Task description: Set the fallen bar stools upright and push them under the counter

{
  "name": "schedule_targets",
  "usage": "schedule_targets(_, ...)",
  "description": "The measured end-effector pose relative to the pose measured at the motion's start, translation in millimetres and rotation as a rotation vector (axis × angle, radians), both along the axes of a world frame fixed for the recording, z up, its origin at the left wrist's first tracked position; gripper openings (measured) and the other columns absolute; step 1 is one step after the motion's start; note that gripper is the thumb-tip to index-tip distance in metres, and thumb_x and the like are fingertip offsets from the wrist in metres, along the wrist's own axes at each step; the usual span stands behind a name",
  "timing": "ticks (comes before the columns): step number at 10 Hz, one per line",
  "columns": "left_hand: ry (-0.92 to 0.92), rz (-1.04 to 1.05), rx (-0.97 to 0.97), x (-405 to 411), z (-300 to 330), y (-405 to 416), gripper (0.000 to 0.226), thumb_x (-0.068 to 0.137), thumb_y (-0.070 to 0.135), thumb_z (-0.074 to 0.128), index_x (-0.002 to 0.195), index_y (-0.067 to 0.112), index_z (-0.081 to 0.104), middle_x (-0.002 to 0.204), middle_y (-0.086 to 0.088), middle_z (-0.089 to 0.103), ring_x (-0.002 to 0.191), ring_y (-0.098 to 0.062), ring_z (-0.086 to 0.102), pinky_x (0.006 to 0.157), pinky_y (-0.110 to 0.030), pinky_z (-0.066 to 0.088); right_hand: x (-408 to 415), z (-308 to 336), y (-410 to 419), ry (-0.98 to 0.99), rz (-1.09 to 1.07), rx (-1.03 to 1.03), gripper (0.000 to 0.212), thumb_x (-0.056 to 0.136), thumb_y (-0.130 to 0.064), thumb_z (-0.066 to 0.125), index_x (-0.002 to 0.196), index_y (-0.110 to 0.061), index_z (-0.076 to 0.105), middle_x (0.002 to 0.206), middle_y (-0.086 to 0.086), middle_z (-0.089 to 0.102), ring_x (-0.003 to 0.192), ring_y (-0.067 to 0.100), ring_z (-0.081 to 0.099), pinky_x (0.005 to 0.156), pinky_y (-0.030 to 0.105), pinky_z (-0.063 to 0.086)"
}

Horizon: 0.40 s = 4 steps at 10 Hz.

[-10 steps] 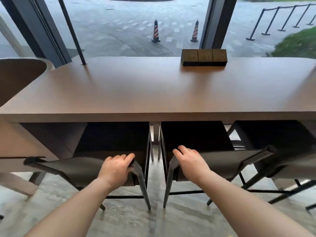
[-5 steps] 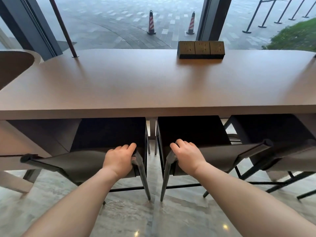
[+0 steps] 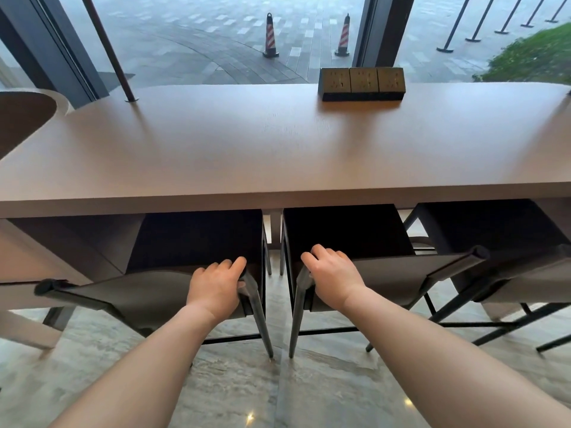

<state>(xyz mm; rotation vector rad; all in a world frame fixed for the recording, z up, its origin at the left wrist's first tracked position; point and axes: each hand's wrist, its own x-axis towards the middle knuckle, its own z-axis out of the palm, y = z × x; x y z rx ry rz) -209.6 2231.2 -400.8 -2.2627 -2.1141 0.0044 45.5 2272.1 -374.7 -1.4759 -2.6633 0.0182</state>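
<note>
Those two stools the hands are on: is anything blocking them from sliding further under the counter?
Nothing visible does. The left hand and right hand each hold the back of an upright stool, left stool and right stool, whose seats already sit under the counter. The space beneath is dark, so its far end cannot be seen.

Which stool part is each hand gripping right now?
Left hand grips the left bar stool's backrest top at its right corner; right hand grips the middle bar stool's backrest top at its left corner.

Left hand (image 3: 216, 288) grips left stool (image 3: 139, 291) backrest; right hand (image 3: 332, 278) grips right stool (image 3: 395, 279); both upright at counter (image 3: 278, 149).
</note>
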Motion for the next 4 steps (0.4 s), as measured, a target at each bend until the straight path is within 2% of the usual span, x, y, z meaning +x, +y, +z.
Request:
schedule_targets(1,-0.040,-0.001,-0.007,-2,1,1,0.040,0.099,0.038,0.049,0.136,0.028,0.039,0.107,0.005,0.063,0.093,-0.019,0.059,0.071,-0.032,0.036,0,-4,-2,0.037,-0.017,-0.023,0.046,0.083,0.003,0.057,0.125,-0.014,0.051,0.114,0.007,0.055,0.090,0.026,0.053,0.079,0.034,0.041)
schedule_targets(2,-0.154,0.007,-0.069,-4,9,2,0.047,0.098,0.042,0.049,0.142,0.030,0.036,0.122,0.005,0.060,0.111,-0.020,0.055,0.088,-0.035,0.040,-1,-5,-7,0.085,-0.045,-0.079,0.041,0.093,-0.019,0.055,0.134,-0.016,0.047,0.130,0.007,0.051,0.109,0.028,0.052,0.097,0.039,0.039)
schedule_targets(3,-0.362,-0.060,-0.090,-4,21,-6,0.070,0.091,0.059,0.052,0.151,0.038,0.024,0.152,0.009,0.040,0.140,-0.018,0.037,0.116,-0.040,0.028,-1,-2,-14,0.231,-0.061,-0.108,0.052,0.094,-0.040,0.055,0.141,-0.020,0.041,0.148,0.005,0.041,0.132,0.027,0.040,0.114,0.042,0.024)
schedule_targets(4,-0.771,-0.082,-0.049,0,47,-15,0.082,0.082,0.068,0.058,0.150,0.049,0.017,0.159,0.017,0.028,0.147,-0.004,0.024,0.119,-0.033,0.024,-3,17,-23,0.507,-0.107,-0.189,0.059,0.092,-0.048,0.053,0.144,-0.025,0.039,0.155,0.000,0.034,0.140,0.019,0.031,0.115,0.038,0.025)
